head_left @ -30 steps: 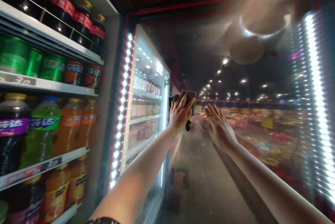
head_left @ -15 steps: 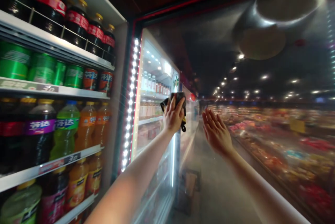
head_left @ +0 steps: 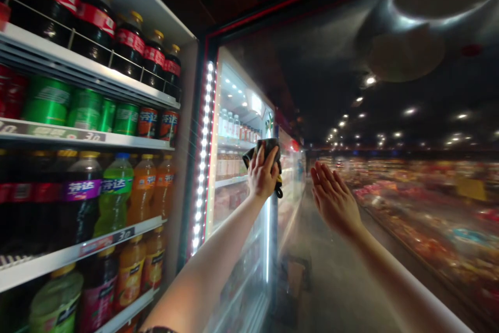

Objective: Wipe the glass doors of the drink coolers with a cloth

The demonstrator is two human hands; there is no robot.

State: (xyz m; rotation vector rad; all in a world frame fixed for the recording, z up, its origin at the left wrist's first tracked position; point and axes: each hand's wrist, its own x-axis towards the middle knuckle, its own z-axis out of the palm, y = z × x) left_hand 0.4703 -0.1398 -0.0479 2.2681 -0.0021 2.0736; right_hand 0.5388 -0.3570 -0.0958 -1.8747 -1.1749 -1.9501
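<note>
My left hand (head_left: 263, 174) presses a dark cloth (head_left: 268, 148) with a black loop against the glass door (head_left: 335, 109) of a drinks fridge. Its fingers lie spread over the cloth. To the right, my right hand (head_left: 335, 195) is held flat with fingers stretched out, palm towards the glass and nothing in it. Whether that palm touches the glass, I cannot tell. Through the pane a lit drinks cabinet (head_left: 234, 141) shows behind the left hand.
On my left stand fridge shelves (head_left: 144, 142) with cola bottles (head_left: 130, 44), green cans (head_left: 86, 107) and orange soda bottles (head_left: 142, 190). A strip of lights (head_left: 205, 156) runs down the door's hinge side. Blurred goods displays (head_left: 421, 224) line the aisle floor (head_left: 335, 281) at right.
My view has turned slightly left, so shelves, door and hands all sit farther right in the picture. Both hands keep nearly the same pose, the left still on the cloth.
</note>
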